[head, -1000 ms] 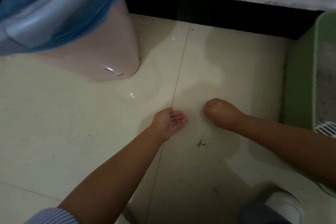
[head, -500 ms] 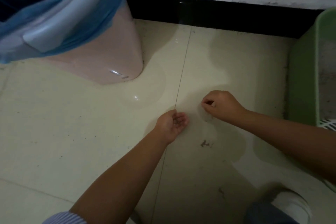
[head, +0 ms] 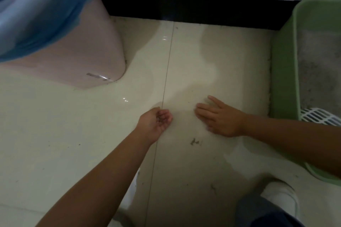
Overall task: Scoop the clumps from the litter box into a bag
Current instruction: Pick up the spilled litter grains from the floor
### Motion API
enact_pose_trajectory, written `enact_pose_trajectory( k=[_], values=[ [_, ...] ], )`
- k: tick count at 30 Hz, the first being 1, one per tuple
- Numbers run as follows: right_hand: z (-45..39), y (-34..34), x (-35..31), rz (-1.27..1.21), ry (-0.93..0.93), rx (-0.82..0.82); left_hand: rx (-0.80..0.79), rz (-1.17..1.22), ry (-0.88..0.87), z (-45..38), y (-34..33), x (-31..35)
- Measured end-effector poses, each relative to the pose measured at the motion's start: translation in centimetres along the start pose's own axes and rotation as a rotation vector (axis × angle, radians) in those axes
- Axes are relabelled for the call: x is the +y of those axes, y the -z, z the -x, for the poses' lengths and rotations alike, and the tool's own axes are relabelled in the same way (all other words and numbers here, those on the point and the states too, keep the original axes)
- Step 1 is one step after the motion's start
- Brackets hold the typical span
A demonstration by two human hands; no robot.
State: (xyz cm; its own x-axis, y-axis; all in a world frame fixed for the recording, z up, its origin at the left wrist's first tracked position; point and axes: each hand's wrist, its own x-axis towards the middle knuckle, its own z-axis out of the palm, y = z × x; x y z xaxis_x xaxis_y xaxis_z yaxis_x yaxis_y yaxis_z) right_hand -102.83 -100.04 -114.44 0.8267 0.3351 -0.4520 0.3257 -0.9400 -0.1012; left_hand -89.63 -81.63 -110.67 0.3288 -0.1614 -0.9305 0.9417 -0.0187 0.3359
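Our left hand (head: 156, 121) cups light, crumbly litter grains (head: 160, 118); our right hand (head: 220, 118) lies flat, released, on the floor (head: 193, 72), litter box (head: 284, 79) just right, bag (head: 36, 14) well up-left; pinch loose grains gently

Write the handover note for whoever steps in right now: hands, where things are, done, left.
Left hand: cupped palm up, holding a few dark litter bits.
Right hand: flat, fingers straight on the floor tile.
Green litter box sits at right, white scoop in it; pink bin with blue bag at left.
Done: some spilled bits gathered.
Left: debris on the floor; drop the handful in the bag.
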Motion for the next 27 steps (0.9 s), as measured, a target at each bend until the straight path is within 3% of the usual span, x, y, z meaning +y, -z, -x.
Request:
enact_pose_trajectory(
  k=[2,5,8,17,20,27],
  values=[
    [0.9,0.2,0.5,-0.045,-0.059,0.014,-0.026,-0.039,0.013,0.2,-0.7,-0.3],
    [0.0,0.1,0.4,-0.096,-0.131,0.248,-0.05,-0.071,0.029,0.4,-1.3,-0.8],
    [-1.7,0.8,-0.1,-0.208,-0.186,0.329,-0.045,-0.082,0.035,0.5,-1.5,-0.9],
    [-2.5,0.7,-1.6,-0.322,-0.199,0.339,-0.046,-0.081,0.066,0.0,-1.1,-1.3],
    [-2.4,1.5,-1.2,-0.339,-0.238,0.231,-0.05,-0.082,0.081,0.0,-1.2,-1.4],
    [-3.2,1.9,0.1,-0.179,-0.12,0.176,-0.061,-0.09,0.081,0.1,-1.3,-1.6]
  ],
)
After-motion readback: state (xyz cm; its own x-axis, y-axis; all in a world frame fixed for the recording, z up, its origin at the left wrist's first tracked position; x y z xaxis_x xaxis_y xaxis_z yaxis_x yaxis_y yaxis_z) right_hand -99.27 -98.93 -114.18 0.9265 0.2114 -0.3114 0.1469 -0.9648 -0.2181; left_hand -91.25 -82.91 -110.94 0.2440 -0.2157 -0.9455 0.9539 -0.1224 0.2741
